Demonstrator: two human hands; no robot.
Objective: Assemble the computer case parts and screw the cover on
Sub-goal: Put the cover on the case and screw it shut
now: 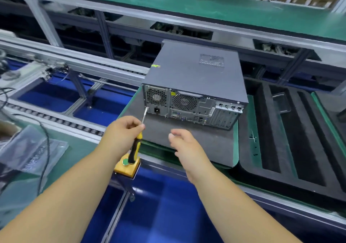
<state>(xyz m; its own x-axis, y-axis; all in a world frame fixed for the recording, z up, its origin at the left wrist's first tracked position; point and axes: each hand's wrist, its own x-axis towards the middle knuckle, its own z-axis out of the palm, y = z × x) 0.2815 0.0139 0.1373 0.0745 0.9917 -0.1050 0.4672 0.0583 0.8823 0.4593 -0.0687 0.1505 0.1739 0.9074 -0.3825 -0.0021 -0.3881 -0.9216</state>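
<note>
A dark grey computer case (192, 74) lies on a grey foam mat (187, 137), its rear panel with two fan grilles and ports facing me, the cover on top. My left hand (122, 130) grips a screwdriver (136, 145) with a yellow and black handle; its metal tip reaches the lower left corner of the rear panel. My right hand (184, 143) hovers over the mat in front of the case, fingers loosely curled, holding nothing I can see.
A yellow box with a green button (127, 165) is fixed at the bench's near edge under the screwdriver handle. Black foam trays (292, 130) lie to the right. A roller conveyor (56, 120) and cables run at left, beside a plastic bag (28, 149).
</note>
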